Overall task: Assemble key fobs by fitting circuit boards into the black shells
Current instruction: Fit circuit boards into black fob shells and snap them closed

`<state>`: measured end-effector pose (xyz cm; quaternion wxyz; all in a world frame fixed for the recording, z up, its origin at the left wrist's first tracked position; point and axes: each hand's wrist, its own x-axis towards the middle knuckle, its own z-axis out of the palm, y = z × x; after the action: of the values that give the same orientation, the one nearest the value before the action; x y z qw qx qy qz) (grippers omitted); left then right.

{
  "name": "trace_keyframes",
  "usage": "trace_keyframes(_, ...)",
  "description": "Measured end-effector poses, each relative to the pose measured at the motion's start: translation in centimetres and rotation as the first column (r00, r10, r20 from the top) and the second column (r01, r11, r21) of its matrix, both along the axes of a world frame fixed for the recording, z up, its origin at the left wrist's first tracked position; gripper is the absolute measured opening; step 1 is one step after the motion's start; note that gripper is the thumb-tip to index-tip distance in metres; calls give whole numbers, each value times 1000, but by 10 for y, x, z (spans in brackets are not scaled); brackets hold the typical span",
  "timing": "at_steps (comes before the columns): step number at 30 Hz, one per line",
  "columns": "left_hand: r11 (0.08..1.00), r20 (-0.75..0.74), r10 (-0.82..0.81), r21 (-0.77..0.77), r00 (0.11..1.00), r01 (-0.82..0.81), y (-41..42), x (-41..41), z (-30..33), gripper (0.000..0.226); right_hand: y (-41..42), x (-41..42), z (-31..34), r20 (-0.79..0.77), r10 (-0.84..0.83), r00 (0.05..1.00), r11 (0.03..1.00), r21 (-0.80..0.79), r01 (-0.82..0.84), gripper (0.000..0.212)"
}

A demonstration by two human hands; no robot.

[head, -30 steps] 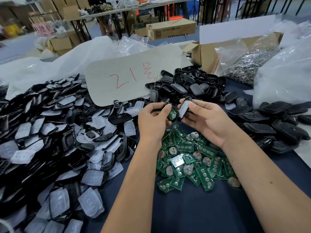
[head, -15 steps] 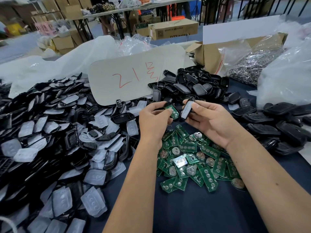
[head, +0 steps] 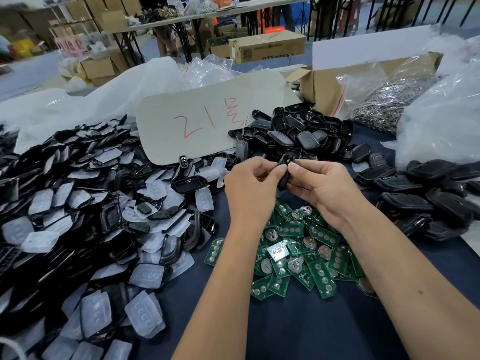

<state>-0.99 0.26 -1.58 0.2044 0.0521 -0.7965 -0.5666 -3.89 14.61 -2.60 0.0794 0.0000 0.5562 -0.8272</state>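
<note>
Both hands meet at mid-table around one black key fob shell, held upright and edge-on between them. My left hand pinches it from the left, my right hand from the right, thumbs touching at its top. No green board shows in the shell from this angle. Below the hands lies a heap of green circuit boards with coin-cell holders. A pile of black shell halves sits just beyond the hands.
A wide heap of black shells with clear rubber button pads fills the left side. Closed black fobs lie at the right. A grey card marked in red, a cardboard box and a bag of metal rings stand behind.
The two shell halves, one showing a green board, have been brought together between my hands. The hands have closed in on each other and the board is no longer visible.
</note>
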Motion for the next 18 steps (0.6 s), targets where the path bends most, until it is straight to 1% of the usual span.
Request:
trace_keyframes(2,994,-30,-20,-104,999,17,3,1,1,7,-2,1,-1,-13,-42,999,999,4,42,10)
trace_keyframes(3,990,-34,-41,-133,999,36,3,1,1,8,-3,1,-1,-23,-55,998,998,8,56,11)
trace_keyframes(5,983,-29,-105,-155,994,99,3,2,2,11,-3,1,-1,-44,-73,996,997,17,74,13)
trace_keyframes(7,974,-24,-144,-182,989,138,3,5,2,20,-2,1,-2,-60,-86,994,996,33,88,13)
trace_keyframes(8,972,-26,-148,-186,989,140,3,5,2,23,-2,2,-2,-71,-97,993,994,44,100,17)
trace_keyframes(10,977,-26,-148,-159,989,142,0,4,2,25,-3,2,-2,-103,-123,987,987,87,132,31)
trace_keyframes(12,983,-5,-157,-96,988,155,-5,2,2,25,-2,0,-3,-129,-136,982,975,161,156,41)
trace_keyframes(13,985,12,-161,-60,987,161,-7,2,2,24,0,-1,-3,-133,-128,983,970,189,152,43)
trace_keyframes(14,986,31,-161,-32,986,162,-10,1,1,24,3,-2,-3,-132,-109,985,970,204,134,40)
trace_keyframes(17,985,60,-171,-4,983,172,-16,1,1,27,13,-4,-3,-155,-2,988,977,209,35,17)
trace_keyframes(18,981,61,-191,-11,980,192,-16,1,1,28,14,-4,-4,-186,42,982,975,222,1,19)
